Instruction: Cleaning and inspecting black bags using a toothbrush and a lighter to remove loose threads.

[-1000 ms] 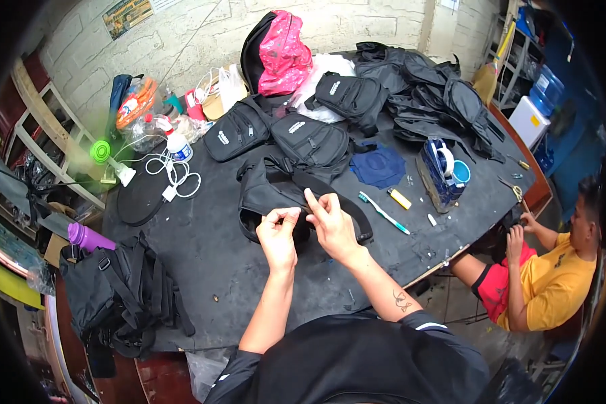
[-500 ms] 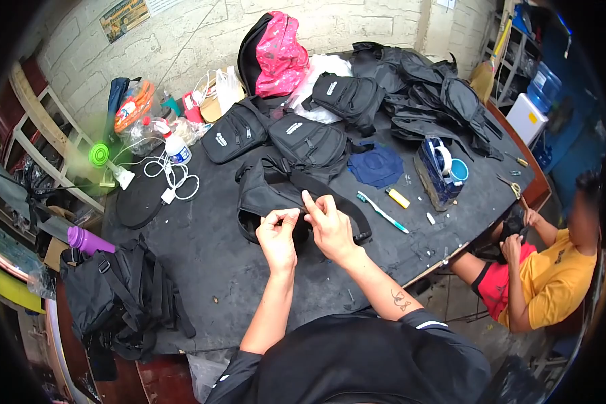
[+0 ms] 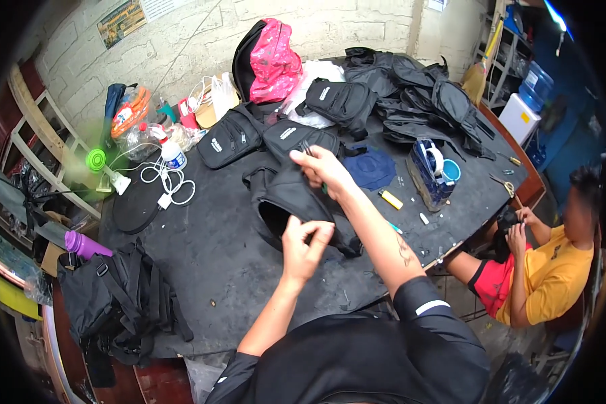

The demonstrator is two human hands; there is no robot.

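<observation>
A black bag point(image 3: 293, 195) lies in front of me on the dark table, its opening gaping toward me. Over the near rim of that opening is my left hand point(image 3: 303, 252), thumb and forefinger pinched together; whatever is between them is too small to make out. My right hand point(image 3: 326, 174) is raised above the bag's far side. Its fingers are closed around a small tool point(image 3: 306, 147) with narrow dark tips and a bit of green, mostly hidden by the hand. Several finished-looking black bags point(image 3: 230, 139) lie just beyond.
A tape dispenser point(image 3: 429, 176), yellow lighter point(image 3: 390, 199), blue cloth point(image 3: 370, 168) and scissors point(image 3: 503, 184) lie to the right. On the left are a spray bottle point(image 3: 173, 153), white cable point(image 3: 165, 178), green fan point(image 3: 96, 160) and black backpack point(image 3: 124, 289). A co-worker point(image 3: 549, 269) sits at the right.
My hands were close together above the bag. The right has moved up and away with the small tool showing; the left has moved slightly right and down. The bag's opening shows wider.
</observation>
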